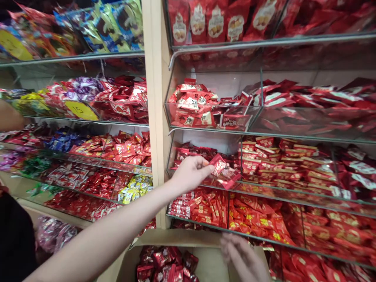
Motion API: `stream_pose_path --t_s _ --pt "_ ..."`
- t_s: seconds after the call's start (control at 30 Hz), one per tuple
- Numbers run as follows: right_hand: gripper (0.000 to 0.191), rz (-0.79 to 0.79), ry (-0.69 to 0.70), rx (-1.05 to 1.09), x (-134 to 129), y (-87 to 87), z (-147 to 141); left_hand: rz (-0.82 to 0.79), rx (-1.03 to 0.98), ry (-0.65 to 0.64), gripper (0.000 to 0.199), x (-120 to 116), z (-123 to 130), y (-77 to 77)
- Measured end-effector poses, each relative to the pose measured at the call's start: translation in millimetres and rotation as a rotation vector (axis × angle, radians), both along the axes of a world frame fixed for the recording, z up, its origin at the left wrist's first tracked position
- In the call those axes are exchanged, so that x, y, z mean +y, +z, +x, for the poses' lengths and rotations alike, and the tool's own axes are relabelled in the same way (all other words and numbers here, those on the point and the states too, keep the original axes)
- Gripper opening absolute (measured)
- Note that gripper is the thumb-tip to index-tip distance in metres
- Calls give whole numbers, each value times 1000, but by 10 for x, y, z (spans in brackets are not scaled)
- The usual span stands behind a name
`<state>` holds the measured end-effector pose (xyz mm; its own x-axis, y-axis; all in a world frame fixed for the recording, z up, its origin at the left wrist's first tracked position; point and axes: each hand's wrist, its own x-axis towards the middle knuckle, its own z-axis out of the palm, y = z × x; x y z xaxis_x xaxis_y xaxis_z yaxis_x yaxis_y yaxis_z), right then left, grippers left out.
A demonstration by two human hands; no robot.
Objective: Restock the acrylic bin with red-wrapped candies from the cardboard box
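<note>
My left hand [190, 172] reaches to a middle shelf on the right unit, thumb and fingers pinched on the edge of a red candy packet [225, 172]. The packet is held in front of the clear shelf lip, with similar dark red packets in the compartment behind. Lower down, my right hand [243, 256] is over the right side of a cardboard box [210, 262]. Motion blurs it somewhat, but its fingers look stretched out and hold nothing visible. Inside the box, dark red wrapped candies [167, 264] lie in a heap at the left.
Clear-fronted shelves of red packets [279, 164] fill the right unit. A pale wooden post [158, 117] divides it from the left unit, which holds multicoloured candies [85, 88] and a yellow price tag [81, 110]. Another person's arm [10, 115] enters at the left edge.
</note>
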<state>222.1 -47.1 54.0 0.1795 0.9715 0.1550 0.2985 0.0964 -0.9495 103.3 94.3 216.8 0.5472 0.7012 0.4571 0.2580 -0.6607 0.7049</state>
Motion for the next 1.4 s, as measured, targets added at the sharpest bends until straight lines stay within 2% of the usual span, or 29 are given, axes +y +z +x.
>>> stream_pose_path --t_s 0.1,0.2,0.27,0.4,0.6,0.67,0.73,0.77,0.83,0.87,0.93,1.0,1.1,1.17,1.23,1.3,1.4 --pt "31 177 -161 328 121 267 -25 -161 -135 -56 24 -357 -33 -399" --pt "23 236 -218 384 145 406 -79 -313 -222 -112 19 -561 -93 -613" --pt "20 233 -164 394 116 401 -121 -381 -227 -163 19 -610 -140 -652" --pt "15 214 -68 482 39 315 -218 -353 -165 -151 26 -638 -204 -676" --pt "17 213 126 772 -111 357 -317 -430 -155 -189 31 -786 -275 -779" --pt "18 99 206 758 -164 360 -292 -349 -96 -161 31 -814 -337 -792" --pt "18 -7 210 629 -187 333 -250 -171 53 -128 31 -810 -411 -795" --pt "24 -26 189 554 -181 311 -231 -60 151 -127 31 -800 -446 -798" --pt "38 7 148 418 -142 254 -212 164 338 -166 29 -782 -498 -815" --pt "38 32 151 351 -113 223 -214 259 409 -192 27 -779 -515 -829" --pt "26 47 204 209 -57 166 -231 384 500 -221 27 -791 -535 -859" --pt "19 37 244 105 -24 147 -244 429 531 -220 28 -809 -556 -866" --pt "21 19 283 8 -15 299 -186 388 515 -221 28 -740 -602 -751" --pt "23 59 249 -90 16 560 -85 392 434 -184 29 -553 -618 -568" --pt "24 201 133 -201 133 912 40 505 321 -78 26 -247 -591 -334" --pt "25 402 -25 -303 372 1264 154 687 302 18 21 111 -511 -107" --pt "22 562 -175 -439 899 1610 258 746 535 38 21 537 -335 123"
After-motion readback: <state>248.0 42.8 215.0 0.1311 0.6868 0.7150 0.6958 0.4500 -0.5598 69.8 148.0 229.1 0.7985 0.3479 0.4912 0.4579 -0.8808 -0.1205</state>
